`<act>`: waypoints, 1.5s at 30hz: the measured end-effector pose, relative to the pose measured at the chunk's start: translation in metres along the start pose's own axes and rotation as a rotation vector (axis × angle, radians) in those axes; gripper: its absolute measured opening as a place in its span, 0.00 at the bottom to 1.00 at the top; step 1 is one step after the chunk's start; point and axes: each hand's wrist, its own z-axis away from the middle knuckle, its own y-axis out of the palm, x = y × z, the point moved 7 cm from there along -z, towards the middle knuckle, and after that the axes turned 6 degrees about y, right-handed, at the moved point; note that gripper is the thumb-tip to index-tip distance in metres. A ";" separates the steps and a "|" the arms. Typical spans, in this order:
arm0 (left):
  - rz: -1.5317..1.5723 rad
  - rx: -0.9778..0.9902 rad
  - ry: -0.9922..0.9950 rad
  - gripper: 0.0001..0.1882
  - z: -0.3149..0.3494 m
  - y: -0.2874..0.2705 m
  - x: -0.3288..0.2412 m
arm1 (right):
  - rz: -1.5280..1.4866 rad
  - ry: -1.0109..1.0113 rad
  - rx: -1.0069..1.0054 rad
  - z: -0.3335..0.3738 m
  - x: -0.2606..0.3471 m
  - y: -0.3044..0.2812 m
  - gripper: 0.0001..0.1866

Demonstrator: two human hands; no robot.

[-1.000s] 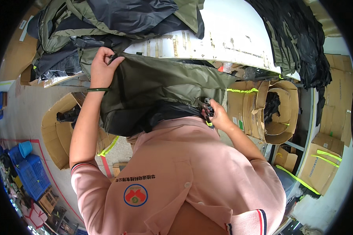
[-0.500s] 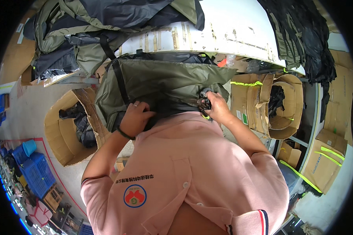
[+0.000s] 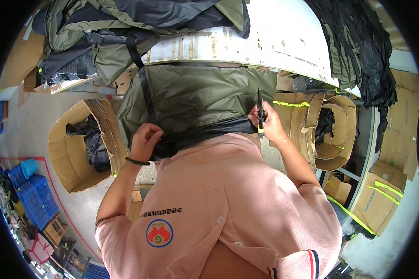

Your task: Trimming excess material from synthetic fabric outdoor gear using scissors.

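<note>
An olive-green sheet of coated fabric (image 3: 200,93) with a black lower border hangs from the table edge down to my waist. At its lower left, my left hand (image 3: 144,139) has its fingers curled on the fabric edge, close to a black strap (image 3: 146,93) that runs down the sheet. My right hand (image 3: 271,123) is closed at the lower right corner around a slim black pointed tool (image 3: 260,111), perhaps snips, its tip up and a yellow-green piece at its lower end. Whether those fingers also pinch the fabric is hidden.
A pile of olive and black fabric (image 3: 125,21) lies on the white table (image 3: 284,37). More dark fabric (image 3: 358,51) hangs at the right. Open cardboard boxes stand at my left (image 3: 70,153) and right (image 3: 293,121), with black material inside. Blue crates (image 3: 42,200) sit farther left.
The sheet has been spread wider and flatter, and its black border shows more. My left hand has shifted left and lower. My right hand has moved right, with the tool turned upright.
</note>
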 end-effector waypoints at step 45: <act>-0.515 -1.714 0.562 0.07 0.242 -0.365 0.021 | -0.195 -0.261 0.003 -0.057 0.134 0.003 0.13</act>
